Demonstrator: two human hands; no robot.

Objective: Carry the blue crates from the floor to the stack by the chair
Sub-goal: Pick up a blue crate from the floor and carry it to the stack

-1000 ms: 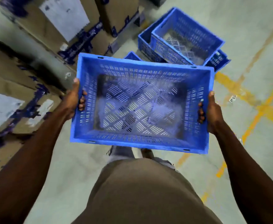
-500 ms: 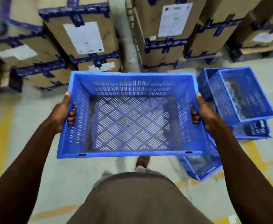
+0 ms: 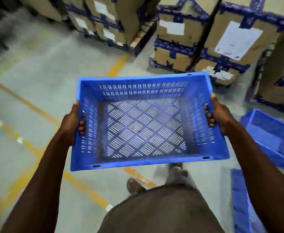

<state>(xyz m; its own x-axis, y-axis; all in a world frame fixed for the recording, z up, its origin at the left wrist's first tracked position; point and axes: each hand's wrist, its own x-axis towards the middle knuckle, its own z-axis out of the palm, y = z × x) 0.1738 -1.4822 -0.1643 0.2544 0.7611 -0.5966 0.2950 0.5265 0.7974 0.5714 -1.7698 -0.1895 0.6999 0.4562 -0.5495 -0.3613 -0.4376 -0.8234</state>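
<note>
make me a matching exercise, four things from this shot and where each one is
Things:
1. carried crate
2. cardboard boxes
3. crates on the floor
4. yellow floor lines

Places:
a. top, beyond the crate
b. right edge, low
c. left, on the concrete
d. centre, between left hand and right hand

Pairs: 1-d, 2-a, 3-b, 4-c

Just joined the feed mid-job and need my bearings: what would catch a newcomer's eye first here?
The empty blue crate fills the middle of the view, held level above the floor with the left hand and right hand gripping its short sides. Behind it stand taped cardboard boxes with white labels. More blue crates lie on the floor at the right, and yellow floor lines cross the concrete at the left.
</note>
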